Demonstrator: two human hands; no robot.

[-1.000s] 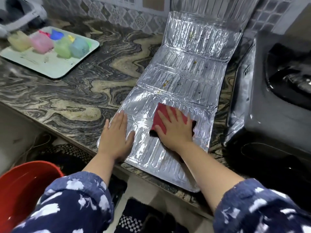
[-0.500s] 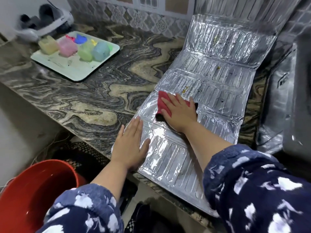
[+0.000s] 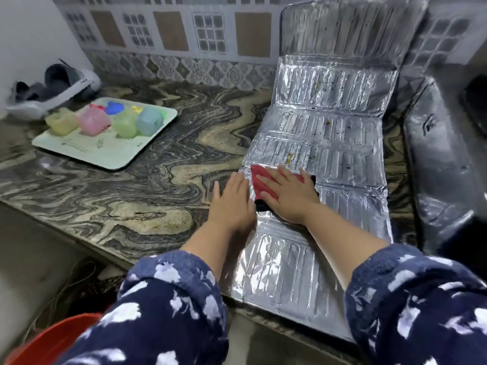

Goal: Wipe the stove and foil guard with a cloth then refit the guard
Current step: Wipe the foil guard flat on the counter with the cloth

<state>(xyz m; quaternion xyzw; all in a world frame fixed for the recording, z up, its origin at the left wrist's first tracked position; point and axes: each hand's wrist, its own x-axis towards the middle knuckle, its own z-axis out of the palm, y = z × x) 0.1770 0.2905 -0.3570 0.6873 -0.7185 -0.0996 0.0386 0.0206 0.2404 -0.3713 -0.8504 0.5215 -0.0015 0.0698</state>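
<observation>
Foil guard (image 3: 326,164) was laid flat on the desk (image 3: 147,180) for wiping. Left hand (image 3: 232,204), fingers straight, was pressed on its near-left edge, likely as an anchor. Cloth (image 3: 261,185) was pinned under flat right hand (image 3: 287,196); specks remained beyond it.

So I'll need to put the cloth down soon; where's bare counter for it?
The marble counter is bare between the tray of cups and the foil guard, next to the left hand. Between guard and stove it is tight.
</observation>
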